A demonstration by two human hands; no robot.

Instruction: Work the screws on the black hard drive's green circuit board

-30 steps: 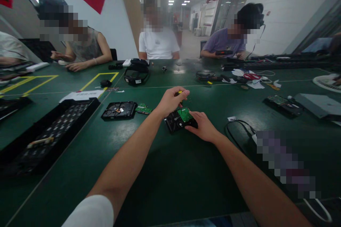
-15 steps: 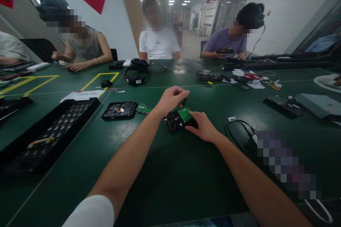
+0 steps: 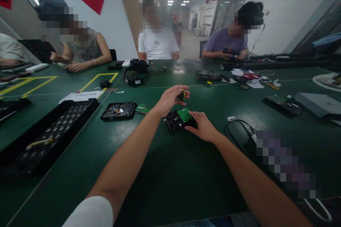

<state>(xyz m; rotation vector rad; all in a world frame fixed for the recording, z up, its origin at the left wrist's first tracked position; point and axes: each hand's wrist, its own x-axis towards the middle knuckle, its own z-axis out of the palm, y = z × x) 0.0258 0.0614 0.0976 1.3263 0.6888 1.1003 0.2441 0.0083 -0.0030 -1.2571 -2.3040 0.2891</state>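
Observation:
A black hard drive (image 3: 172,122) with a green circuit board (image 3: 184,115) on its upper face lies on the dark green table in front of me. My left hand (image 3: 170,100) is over its far side, fingers closed around the black and yellow handle of a screwdriver (image 3: 182,95). The screwdriver points down at the board; its tip is too small to make out. From the right, my right hand (image 3: 204,126) grips the drive's edge, thumb at the near side and fingers by the board. Left of it lie a loose green circuit board (image 3: 142,109) and another hard drive (image 3: 119,111).
A long black tray (image 3: 57,127) stands at left. At right are a cable (image 3: 232,134), another drive with a green board (image 3: 283,104) and a grey box (image 3: 318,104). A black head strap (image 3: 135,73) and tangled wires (image 3: 206,75) lie farther back. Several people sit opposite.
My left hand's fingers have straightened and shifted around the screwdriver handle, showing its yellow part. My right hand and the hard drive stay in place.

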